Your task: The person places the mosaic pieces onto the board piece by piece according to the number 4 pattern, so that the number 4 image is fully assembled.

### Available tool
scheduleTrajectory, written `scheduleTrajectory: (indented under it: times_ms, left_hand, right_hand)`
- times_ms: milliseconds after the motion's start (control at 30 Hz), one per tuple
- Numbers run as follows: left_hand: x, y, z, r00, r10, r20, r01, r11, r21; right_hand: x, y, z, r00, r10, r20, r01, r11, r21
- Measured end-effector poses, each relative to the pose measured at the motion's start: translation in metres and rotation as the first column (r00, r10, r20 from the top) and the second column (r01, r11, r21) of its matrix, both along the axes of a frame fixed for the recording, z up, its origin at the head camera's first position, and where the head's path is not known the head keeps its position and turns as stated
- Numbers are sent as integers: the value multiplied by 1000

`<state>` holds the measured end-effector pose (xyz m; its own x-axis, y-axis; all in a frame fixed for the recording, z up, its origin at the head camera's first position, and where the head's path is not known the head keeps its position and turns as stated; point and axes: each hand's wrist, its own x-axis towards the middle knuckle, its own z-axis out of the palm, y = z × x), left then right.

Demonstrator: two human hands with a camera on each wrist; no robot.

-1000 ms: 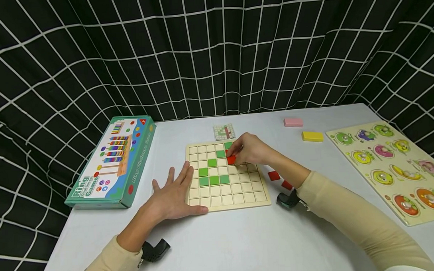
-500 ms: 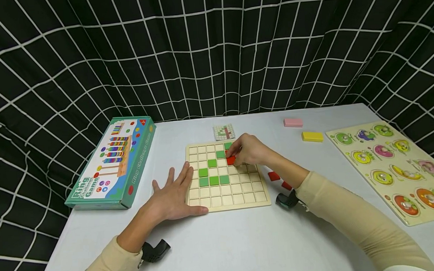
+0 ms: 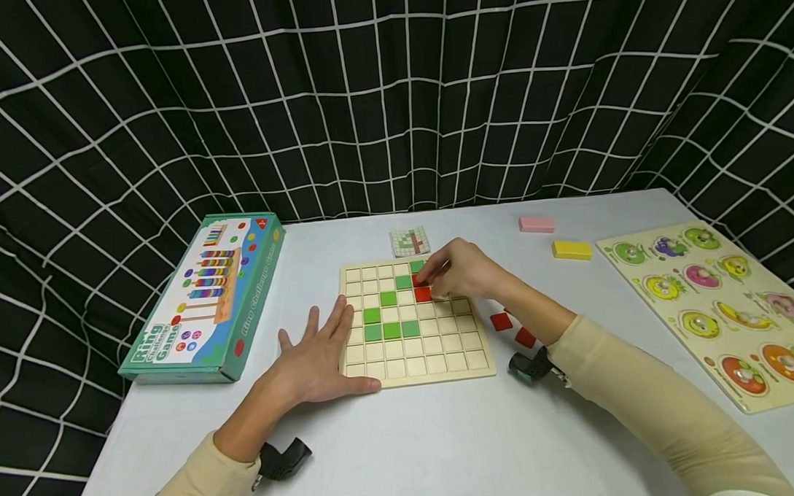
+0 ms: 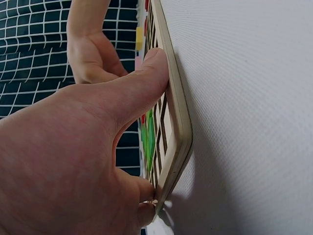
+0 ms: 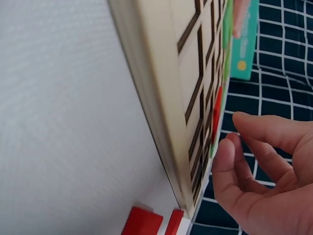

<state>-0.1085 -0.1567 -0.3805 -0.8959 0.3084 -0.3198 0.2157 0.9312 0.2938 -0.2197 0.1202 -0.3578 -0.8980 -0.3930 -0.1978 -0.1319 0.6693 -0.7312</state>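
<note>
A square wooden grid board lies on the white table, with several green tiles set in its cells. Along its left edge my left hand rests with fingers spread. The thumb presses on the board's near rim in the left wrist view. Over the board's upper right part, my right hand hovers with bent fingers right above two red tiles, partly covering the upper one. Nothing shows between thumb and fingertips of this hand in the right wrist view.
Loose red tiles lie right of the board. A small pattern card sits behind it. Pink and yellow blocks lie at the back right. A fruit puzzle board is at the right, a ring game box at the left.
My right hand has lifted slightly up and right off the lower red tile, which now shows fully in its cell. The left hand has stayed still.
</note>
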Motion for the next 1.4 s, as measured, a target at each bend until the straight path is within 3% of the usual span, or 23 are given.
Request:
scheduleTrajectory:
  times_ms: [567, 1033, 1400]
  left_hand:
    - [0, 0, 0, 1000, -1, -5, 1, 1000, 2]
    - [1, 1, 0, 1000, -1, -10, 1, 1000, 5]
    - [2, 1, 0, 1000, -2, -13, 2, 1000, 7]
  right_hand:
    - [-1, 34, 5, 997, -77, 26, 78, 997, -28]
    - [3, 63, 2, 1000, -2, -11, 1, 1000, -26]
    - [5, 78, -3, 1000, -12, -3, 12, 999, -37]
